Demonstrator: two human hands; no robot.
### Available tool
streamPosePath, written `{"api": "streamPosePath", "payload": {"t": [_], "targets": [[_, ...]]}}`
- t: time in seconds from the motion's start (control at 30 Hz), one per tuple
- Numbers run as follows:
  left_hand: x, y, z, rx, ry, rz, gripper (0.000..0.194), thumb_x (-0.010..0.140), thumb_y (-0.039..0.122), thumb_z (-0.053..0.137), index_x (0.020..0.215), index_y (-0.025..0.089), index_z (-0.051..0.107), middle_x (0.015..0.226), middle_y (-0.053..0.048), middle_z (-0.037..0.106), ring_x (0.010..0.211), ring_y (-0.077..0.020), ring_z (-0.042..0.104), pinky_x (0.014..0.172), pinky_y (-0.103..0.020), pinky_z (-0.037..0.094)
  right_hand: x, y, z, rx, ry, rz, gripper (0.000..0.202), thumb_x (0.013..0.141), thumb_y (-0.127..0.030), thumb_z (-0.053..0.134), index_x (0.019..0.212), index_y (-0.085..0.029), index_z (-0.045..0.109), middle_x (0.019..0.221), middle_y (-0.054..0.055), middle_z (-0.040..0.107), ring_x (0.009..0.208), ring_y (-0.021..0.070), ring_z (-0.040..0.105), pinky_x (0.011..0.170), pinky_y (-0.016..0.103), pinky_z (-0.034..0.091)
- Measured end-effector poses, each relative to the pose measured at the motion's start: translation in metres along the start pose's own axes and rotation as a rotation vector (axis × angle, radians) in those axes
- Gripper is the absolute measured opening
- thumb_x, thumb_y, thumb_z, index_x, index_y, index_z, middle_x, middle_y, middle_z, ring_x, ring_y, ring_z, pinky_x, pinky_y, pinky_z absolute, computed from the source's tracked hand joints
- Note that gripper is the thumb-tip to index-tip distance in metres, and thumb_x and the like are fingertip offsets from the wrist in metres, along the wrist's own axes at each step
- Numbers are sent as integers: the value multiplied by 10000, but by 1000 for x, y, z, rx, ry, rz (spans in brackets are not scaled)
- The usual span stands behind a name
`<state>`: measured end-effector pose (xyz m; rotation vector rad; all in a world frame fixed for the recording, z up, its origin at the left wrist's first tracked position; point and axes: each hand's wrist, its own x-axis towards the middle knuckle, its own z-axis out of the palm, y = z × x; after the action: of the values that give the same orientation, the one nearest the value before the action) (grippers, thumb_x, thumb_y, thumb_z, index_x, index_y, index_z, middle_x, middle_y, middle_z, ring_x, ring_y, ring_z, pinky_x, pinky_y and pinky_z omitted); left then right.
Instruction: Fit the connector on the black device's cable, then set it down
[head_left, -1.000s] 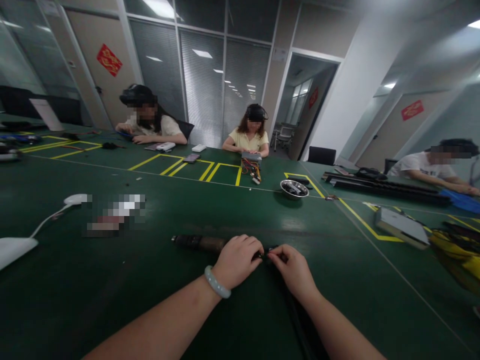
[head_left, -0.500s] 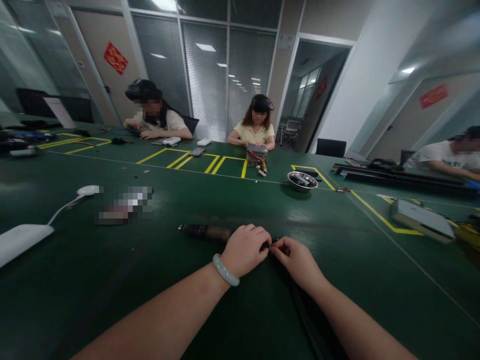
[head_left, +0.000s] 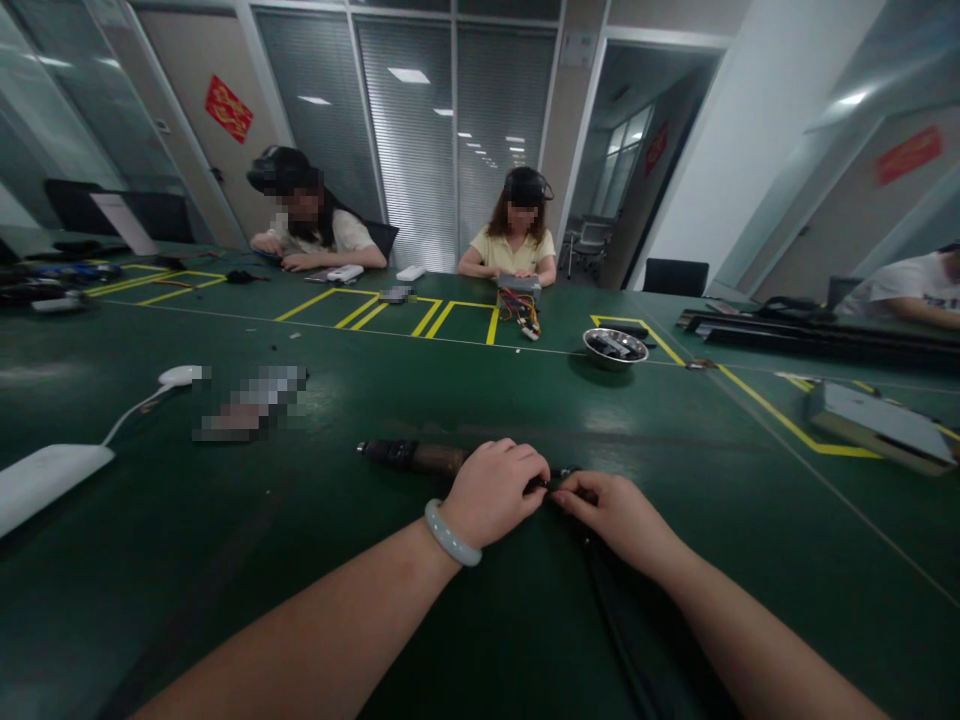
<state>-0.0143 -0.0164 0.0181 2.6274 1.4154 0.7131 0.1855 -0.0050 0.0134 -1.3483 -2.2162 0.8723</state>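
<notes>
One head cam, worn by person, faces fwd & dn across table (head_left: 202, 540); L hand (head_left: 496, 492) & R hand (head_left: 622, 515) nr, lower ctr; co-workers (head_left: 517, 250) & glass wall (head_left: 412, 150) farther bk.

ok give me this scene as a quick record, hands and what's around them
left-hand grip: curled over the dark tool
right-hand grip: pinched near the tool's right end; anything between is too small to tell
dark tool: lying flat, metal tip to picture left
black cord: running toward the near edge, below the right wrist
metal bowl: beyond the hands, holding dark parts
</notes>
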Motion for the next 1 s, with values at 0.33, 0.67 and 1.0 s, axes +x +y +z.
{"api": "streamPosePath", "payload": {"t": [0.33, 0.67, 1.0], "targets": [[0, -1, 2, 54, 18, 1, 132, 823, 231, 622, 947, 234, 578, 930, 17, 626, 896, -192, 552, 782, -346, 421, 0, 1, 1, 46, 8, -2, 203, 856, -342, 545, 853, -204, 694, 820, 12, 685, 729, 157, 613, 656, 256, 413], [2, -2, 3, 59, 16, 16, 88, 831, 204, 588, 914, 233, 580, 910, 9, 625, 868, -193, 563, 770, -349, 428, 8, 10, 13, -52, 140, -7, 157, 827, -319, 587, 761, -198, 662, 677, -19, 644, 576, 112, 542, 528, 223, 327], [2, -3, 5, 73, 29, 1, 109, 834, 221, 572, 940, 244, 587, 931, 7, 632, 874, -200, 571, 769, -354, 437, 3, 13, 8, -5, 93, -96, 133, 861, -302, 580, 798, -206, 647, 730, -24, 641, 609, 103, 530, 554, 216, 354]]}}
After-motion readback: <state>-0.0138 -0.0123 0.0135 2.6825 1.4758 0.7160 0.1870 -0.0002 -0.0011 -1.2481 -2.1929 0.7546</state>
